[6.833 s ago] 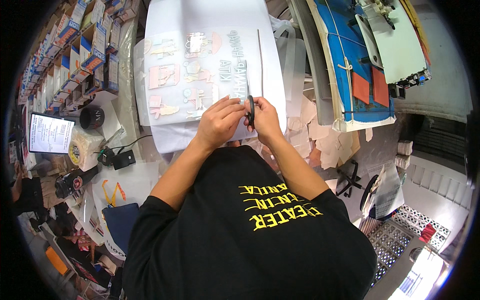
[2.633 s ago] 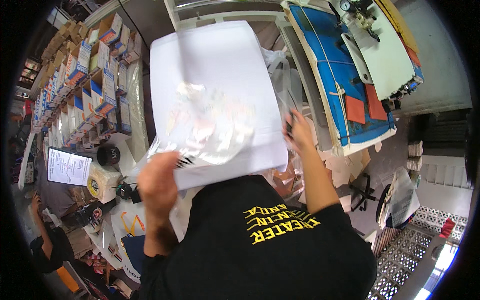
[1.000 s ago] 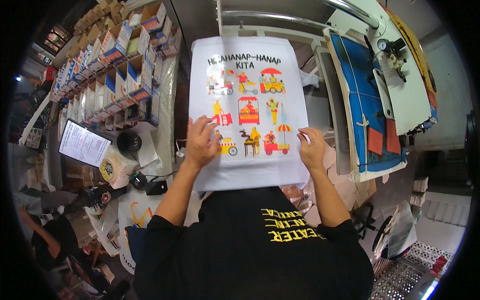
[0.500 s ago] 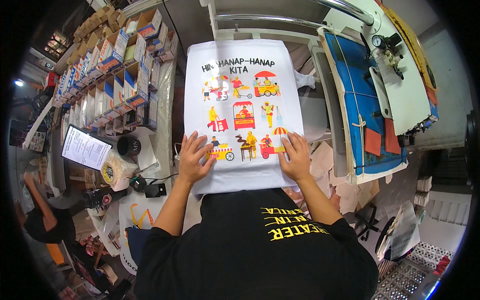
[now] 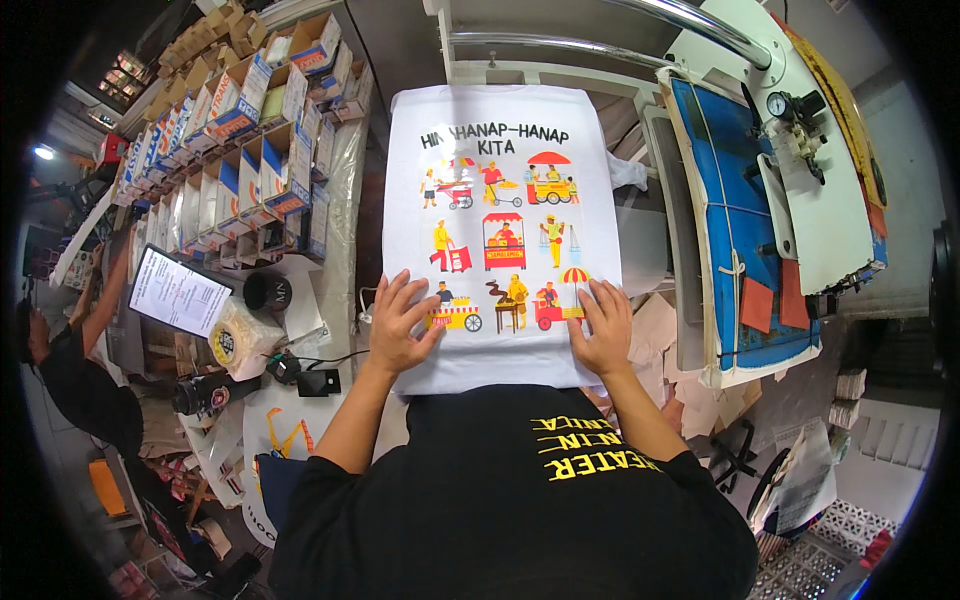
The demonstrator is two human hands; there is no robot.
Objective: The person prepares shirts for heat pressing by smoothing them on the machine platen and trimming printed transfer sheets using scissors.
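Note:
A white T-shirt (image 5: 405, 240) lies flat over a platen in front of me, its lower end near my body. On its chest is a colourful print (image 5: 503, 243) of small street-vendor figures and carts under dark lettering. My left hand (image 5: 402, 328) rests on the lower left of the shirt, fingers spread, fingertips at the print's edge beside a yellow cart. Opposite it, my right hand (image 5: 603, 325) lies on the lower right, fingers apart, by the striped umbrella figure. Neither hand grips anything.
Right of the shirt stands a machine with a blue pad (image 5: 725, 200), a pressure gauge (image 5: 777, 103) and a chrome bar (image 5: 700, 25). Stacked cardboard boxes (image 5: 235, 105) fill the left side. Nearby are a clipboard (image 5: 180, 292), a tape roll (image 5: 232, 345) and a black mug (image 5: 266, 291). A co-worker (image 5: 90, 385) is far left.
The whole view has shifted slightly right and down. Both hands stay spread on the shirt in nearly the same places. The co-worker at far left has moved, with an arm now reaching farther away.

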